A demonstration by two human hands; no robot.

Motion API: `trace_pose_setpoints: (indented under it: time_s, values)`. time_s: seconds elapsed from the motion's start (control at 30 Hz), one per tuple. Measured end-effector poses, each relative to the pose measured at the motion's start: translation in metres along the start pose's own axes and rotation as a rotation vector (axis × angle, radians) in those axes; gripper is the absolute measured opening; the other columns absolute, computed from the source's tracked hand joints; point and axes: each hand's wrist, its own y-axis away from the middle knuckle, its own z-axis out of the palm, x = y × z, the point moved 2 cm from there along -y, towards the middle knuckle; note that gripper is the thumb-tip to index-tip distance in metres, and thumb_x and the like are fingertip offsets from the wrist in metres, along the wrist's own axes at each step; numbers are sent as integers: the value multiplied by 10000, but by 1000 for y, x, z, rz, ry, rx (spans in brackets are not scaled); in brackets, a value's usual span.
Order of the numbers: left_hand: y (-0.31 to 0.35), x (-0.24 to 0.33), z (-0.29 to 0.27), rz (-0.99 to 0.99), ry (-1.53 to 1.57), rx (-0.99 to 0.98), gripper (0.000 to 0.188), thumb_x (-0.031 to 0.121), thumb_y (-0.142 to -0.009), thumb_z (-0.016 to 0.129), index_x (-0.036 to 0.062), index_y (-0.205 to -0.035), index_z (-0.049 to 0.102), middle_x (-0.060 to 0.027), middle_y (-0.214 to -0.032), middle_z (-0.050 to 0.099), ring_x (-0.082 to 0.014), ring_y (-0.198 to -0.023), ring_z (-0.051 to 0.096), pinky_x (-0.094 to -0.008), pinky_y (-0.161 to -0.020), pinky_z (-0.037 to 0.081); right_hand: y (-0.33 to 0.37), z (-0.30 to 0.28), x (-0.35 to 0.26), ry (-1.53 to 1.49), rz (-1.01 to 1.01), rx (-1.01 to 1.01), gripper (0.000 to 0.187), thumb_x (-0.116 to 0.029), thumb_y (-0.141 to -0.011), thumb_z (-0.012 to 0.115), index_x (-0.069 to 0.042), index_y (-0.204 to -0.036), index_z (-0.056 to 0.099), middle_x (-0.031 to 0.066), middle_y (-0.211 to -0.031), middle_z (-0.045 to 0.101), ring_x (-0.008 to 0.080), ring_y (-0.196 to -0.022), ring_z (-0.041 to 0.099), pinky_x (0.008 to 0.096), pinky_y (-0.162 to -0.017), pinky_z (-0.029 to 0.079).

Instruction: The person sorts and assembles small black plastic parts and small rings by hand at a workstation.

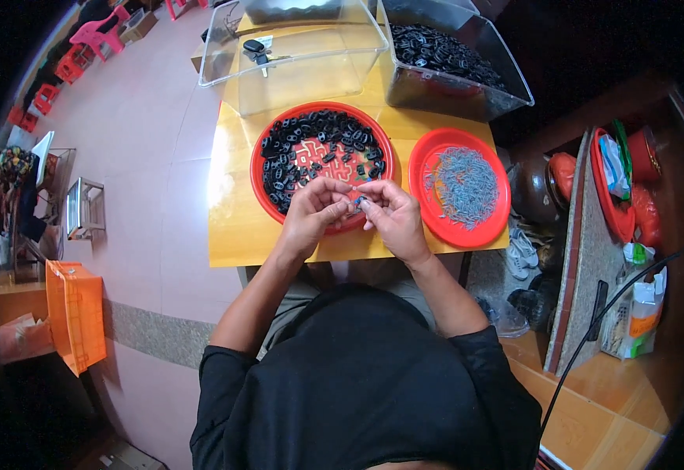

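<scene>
My left hand (316,210) and my right hand (395,219) meet over the near rim of a red round tray (256,185). Both are closed in pinches, fingertips almost touching. Between the right thumb and fingers a small blue piece (358,201) shows; its kind is too small to tell. Whatever the left fingertips pinch is hidden. Many small black plastic parts (281,168) with oval openings ring the tray, leaving its patterned bottom partly bare. Beside my right hand, a red plate (421,205) holds a heap of thin silvery pins or screws (467,188).
The yellow table (236,243) also bears a clear plastic bin (303,86) and another clear bin (436,100) full of black parts. Dark keys (256,48) appear at the first bin. A low partition (581,251) stands right, an orange crate (75,313) left. A black cable (584,345) runs at right.
</scene>
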Motion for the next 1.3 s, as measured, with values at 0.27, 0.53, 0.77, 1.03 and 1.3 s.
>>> trace_pose_setpoints:
  time_s: [0.27,0.53,0.77,1.03,1.3]
  values:
    - [12,12,6,102,-64,-37,266,59,-860,592,46,-1086,453,-24,-843,585,-82,-766,553,-201,-661,437,4,7,-10,-3,34,-81,159,16,-861,557,-6,-1018,549,34,-881,580,58,-745,554,189,-571,490]
    - [17,9,4,285,-267,-72,242,-21,-859,554,35,-1062,435,-33,-888,555,-98,-802,556,-217,-723,465,6,8,-12,-16,33,-115,151,47,-844,564,-15,-980,546,26,-861,570,58,-731,552,193,-572,494]
    - [20,19,11,383,-587,1,229,-94,-826,532,2,-1018,454,-88,-788,589,-121,-754,607,-249,-656,473,5,12,-10,115,-40,-143,127,83,-825,561,-3,-917,547,28,-825,563,59,-706,558,203,-584,504]
    - [11,32,-15,369,-756,136,160,-59,-812,556,-8,-964,550,-118,-783,589,-185,-730,614,-279,-641,477,7,-3,3,-90,24,-23,150,38,-834,586,7,-981,574,18,-794,572,61,-652,558,203,-559,499]
    - [-37,43,-46,405,-1315,320,81,80,-773,602,31,-835,617,-154,-828,581,-346,-795,589,-428,-679,478,7,-27,2,-66,18,57,133,23,-840,583,15,-972,597,13,-804,574,56,-690,551,205,-576,518]
